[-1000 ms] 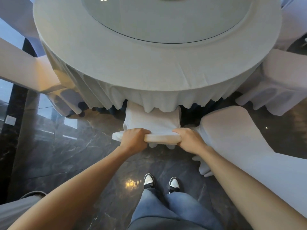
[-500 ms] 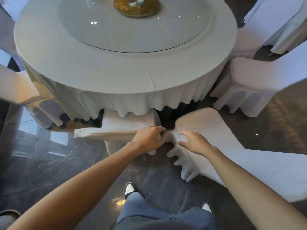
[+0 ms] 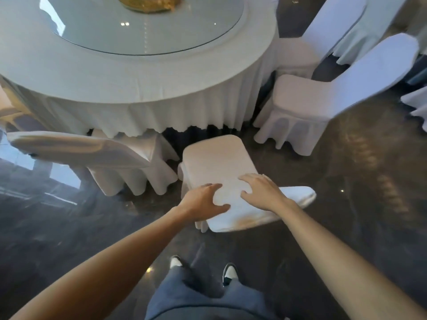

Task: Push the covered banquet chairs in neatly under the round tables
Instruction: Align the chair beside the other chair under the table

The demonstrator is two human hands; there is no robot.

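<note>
As both hands, left hand (image 3: pixel 203 199) and right hand (image 3: pixel 262 191), rest fingers spread on its backrest top, the covered chair (image 3: pixel 219 162) points seat-first toward the round counter (image 3: pixel 138 77).

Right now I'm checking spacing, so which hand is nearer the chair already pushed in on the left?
Left. The left hand is on the middle chair's back, on the side toward the pushed-in chair; the right hand rests farther away.
</note>
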